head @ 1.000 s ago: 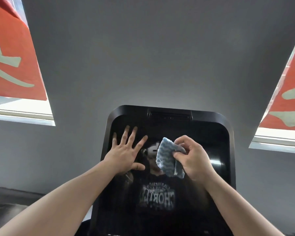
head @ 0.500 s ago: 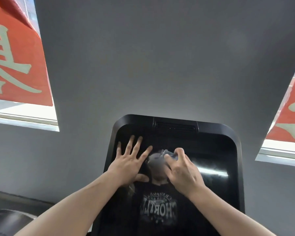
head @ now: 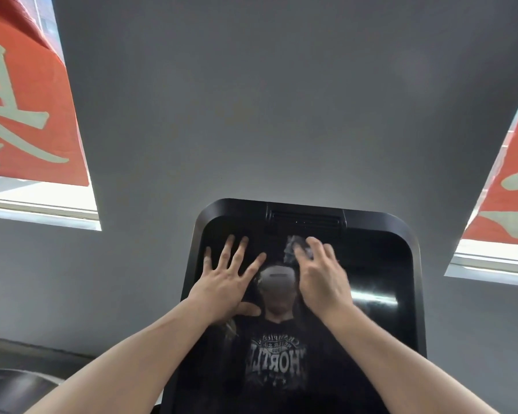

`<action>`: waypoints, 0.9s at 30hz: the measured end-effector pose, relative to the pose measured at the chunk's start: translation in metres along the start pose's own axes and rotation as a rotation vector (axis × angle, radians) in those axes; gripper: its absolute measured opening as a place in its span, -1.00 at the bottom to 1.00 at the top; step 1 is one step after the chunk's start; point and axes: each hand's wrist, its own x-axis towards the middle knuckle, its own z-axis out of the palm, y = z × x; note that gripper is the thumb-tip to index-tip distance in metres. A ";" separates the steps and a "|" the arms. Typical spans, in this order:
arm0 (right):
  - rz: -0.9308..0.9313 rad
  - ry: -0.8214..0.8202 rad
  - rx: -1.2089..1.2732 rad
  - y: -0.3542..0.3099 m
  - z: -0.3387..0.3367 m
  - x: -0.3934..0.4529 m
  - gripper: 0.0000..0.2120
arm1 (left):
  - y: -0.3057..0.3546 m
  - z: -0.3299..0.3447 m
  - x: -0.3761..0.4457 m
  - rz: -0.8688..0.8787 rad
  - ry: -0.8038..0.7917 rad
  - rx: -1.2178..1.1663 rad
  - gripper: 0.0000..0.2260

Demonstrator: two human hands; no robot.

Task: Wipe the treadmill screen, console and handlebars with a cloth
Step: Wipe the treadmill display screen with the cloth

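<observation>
The treadmill's glossy black screen [head: 377, 264] fills the lower middle of the head view and mirrors a person in a black printed shirt. My left hand [head: 225, 282] lies flat on the screen's upper left, fingers spread, holding nothing. My right hand [head: 320, 276] presses a blue-and-white cloth [head: 292, 245] against the glass near the top centre. Only a blurred edge of the cloth shows past my fingertips. A vent slot [head: 305, 221] runs along the top of the black frame. Console and handlebars are out of view.
A grey wall [head: 281, 100] rises behind the screen. Windows with red banners bearing pale characters flank it, one at the left [head: 24, 115] and one at the right [head: 509, 189]. A dark rounded shape [head: 12, 386] sits at the lower left.
My right hand turned the cloth down onto the screen and slid it up toward the top edge. My left hand stayed flat on the glass. The camera tilted slightly.
</observation>
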 end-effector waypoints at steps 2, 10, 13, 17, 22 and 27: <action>-0.184 -0.035 -0.045 -0.014 0.012 -0.022 -0.43 | 0.000 0.001 0.000 -0.002 0.006 -0.003 0.04; -0.151 -0.039 -0.098 -0.006 0.010 -0.013 -0.42 | 0.000 0.002 0.000 0.001 0.012 0.000 0.04; -0.342 -0.064 -0.138 0.007 0.006 -0.015 -0.43 | 0.000 0.002 0.001 -0.001 0.014 0.005 0.04; -0.115 0.010 -0.145 0.007 0.000 -0.006 -0.44 | 0.000 0.001 0.000 0.002 0.002 0.000 0.04; -0.273 -0.007 -0.165 0.004 -0.001 -0.013 -0.48 | -0.001 0.002 0.001 0.000 0.006 0.010 0.04; -0.277 -0.031 -0.117 -0.016 0.017 -0.037 -0.45 | -0.001 0.004 0.001 0.004 0.013 -0.008 0.04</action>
